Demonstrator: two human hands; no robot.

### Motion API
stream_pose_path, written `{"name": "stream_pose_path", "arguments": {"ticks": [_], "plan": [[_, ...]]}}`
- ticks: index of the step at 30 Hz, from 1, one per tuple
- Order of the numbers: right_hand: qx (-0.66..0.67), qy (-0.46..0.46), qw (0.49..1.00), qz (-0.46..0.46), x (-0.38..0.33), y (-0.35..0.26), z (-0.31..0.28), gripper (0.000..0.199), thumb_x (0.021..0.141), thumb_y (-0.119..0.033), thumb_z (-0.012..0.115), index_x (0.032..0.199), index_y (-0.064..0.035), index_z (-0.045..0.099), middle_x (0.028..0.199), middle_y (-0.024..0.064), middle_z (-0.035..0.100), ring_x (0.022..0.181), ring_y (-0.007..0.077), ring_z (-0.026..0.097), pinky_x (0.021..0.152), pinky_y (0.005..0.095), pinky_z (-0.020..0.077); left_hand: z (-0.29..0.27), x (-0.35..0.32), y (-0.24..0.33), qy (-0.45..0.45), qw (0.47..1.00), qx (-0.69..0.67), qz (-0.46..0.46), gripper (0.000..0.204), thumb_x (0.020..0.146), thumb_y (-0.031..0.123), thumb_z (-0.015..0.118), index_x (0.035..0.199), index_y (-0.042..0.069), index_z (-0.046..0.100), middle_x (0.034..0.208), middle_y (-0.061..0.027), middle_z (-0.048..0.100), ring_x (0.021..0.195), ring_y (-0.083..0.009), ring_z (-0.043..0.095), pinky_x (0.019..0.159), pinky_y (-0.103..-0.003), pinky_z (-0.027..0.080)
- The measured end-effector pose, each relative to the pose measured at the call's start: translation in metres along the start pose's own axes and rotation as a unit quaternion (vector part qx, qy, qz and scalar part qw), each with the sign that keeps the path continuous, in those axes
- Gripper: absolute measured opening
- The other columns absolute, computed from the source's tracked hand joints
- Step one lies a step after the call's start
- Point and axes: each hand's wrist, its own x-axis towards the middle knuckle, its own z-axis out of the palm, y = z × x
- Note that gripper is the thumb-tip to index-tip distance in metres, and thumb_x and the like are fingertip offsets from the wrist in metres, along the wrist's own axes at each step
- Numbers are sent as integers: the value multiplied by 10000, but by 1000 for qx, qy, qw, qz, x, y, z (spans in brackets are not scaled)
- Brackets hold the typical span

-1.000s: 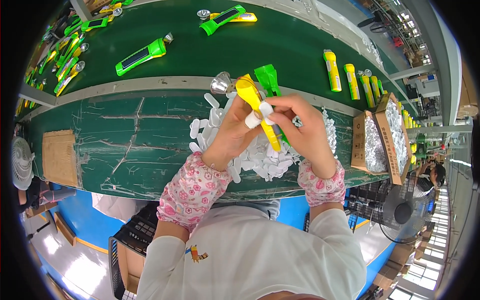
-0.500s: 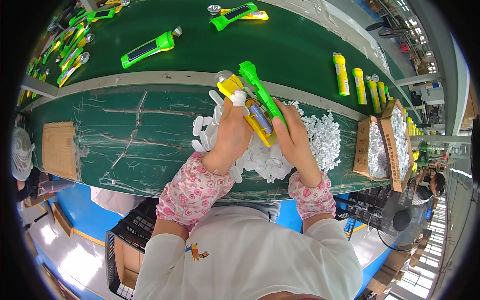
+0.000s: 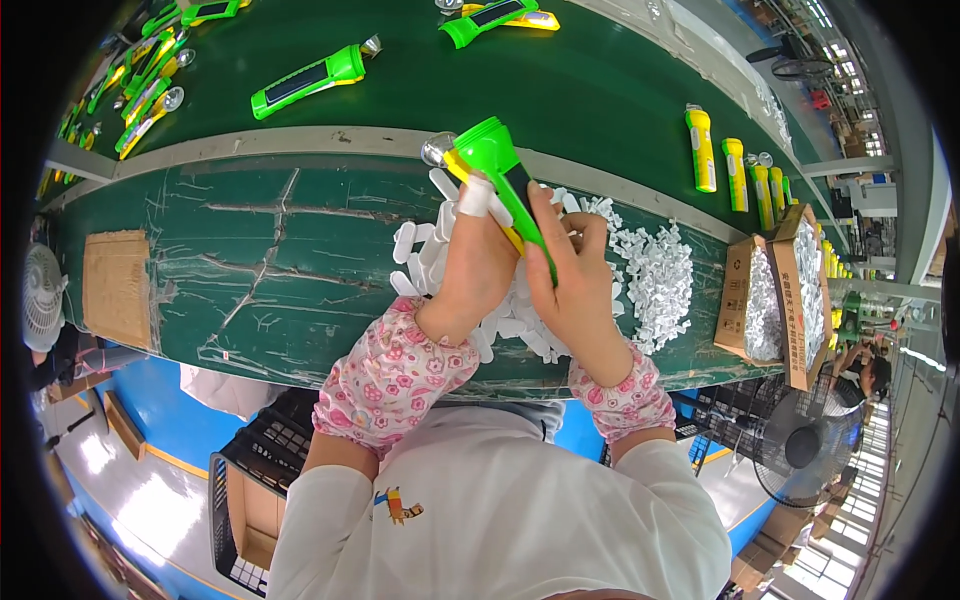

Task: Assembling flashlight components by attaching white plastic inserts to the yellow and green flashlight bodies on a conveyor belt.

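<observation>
Both hands hold one green and yellow flashlight point(image 3: 496, 160) over the green workbench point(image 3: 250, 260). My left hand point(image 3: 472, 262) grips its left side, with a white bandage on one finger near the lamp head. My right hand point(image 3: 572, 283) clasps the body from the right. The flashlight's round green head points away from me, toward the conveyor. Under the hands lies a heap of small white plastic parts point(image 3: 650, 275). A silver reflector cup point(image 3: 437, 150) rests just left of the flashlight's head.
Several green and yellow flashlights point(image 3: 310, 80) lie on the green conveyor belt point(image 3: 600, 90) beyond the bench. Two cardboard boxes of shiny parts point(image 3: 765, 300) stand at the right. A cardboard pad point(image 3: 115, 285) lies at the left. A fan point(image 3: 815, 445) stands lower right.
The flashlight has turned in my hands: its yellow side faced up a second ago, now the green head points away. Both hands have drawn closer together around it.
</observation>
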Motion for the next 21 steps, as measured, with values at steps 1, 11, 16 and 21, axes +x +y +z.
{"name": "stream_pose_path", "arguments": {"ticks": [1, 11, 16, 21], "plan": [[-38, -9, 999, -4, 1, -3, -1, 528, 881, -163, 596, 1394, -156, 470, 999, 142, 447, 673, 241, 584, 530, 339, 530, -3, 0, -4, 26, 999, 27, 6, 421, 1010, 368, 367, 1287, 51, 379, 1154, -189, 559, 1093, -334, 564, 981, -473, 443], [242, -28, 966, -90, 12, 19, -7, 529, 913, -39, 507, 1429, -43, 393, 1197, 180, 483, 1026, 322, 505, 897, 382, 425, -16, 25, 33, -60, 993, 94, 41, 400, 954, 276, 571, 1216, -18, 499, 1159, -159, 597, 1095, -277, 584, 985, -417, 447], [158, -63, 979, -114, 8, 31, -31, 567, 787, -57, 685, 1328, -71, 516, 1270, 141, 524, 1065, 294, 514, 912, 396, 383, -7, 14, 18, 2, 991, -9, -137, 533, 1006, 489, 328, 1335, 78, 411, 1204, -126, 534, 1121, -283, 528, 1043, -502, 365], [-137, 81, 984, 82, -10, 181, -98, 304, 757, -114, 713, 1059, -107, 679, 968, 130, 617, 906, 325, 593, 773, 408, 493, -22, 20, 32, -14, 975, -119, -188, 510, 939, 468, 525, 1165, 14, 470, 860, -37, 481, 723, -141, 466, 669, -287, 412]]}}
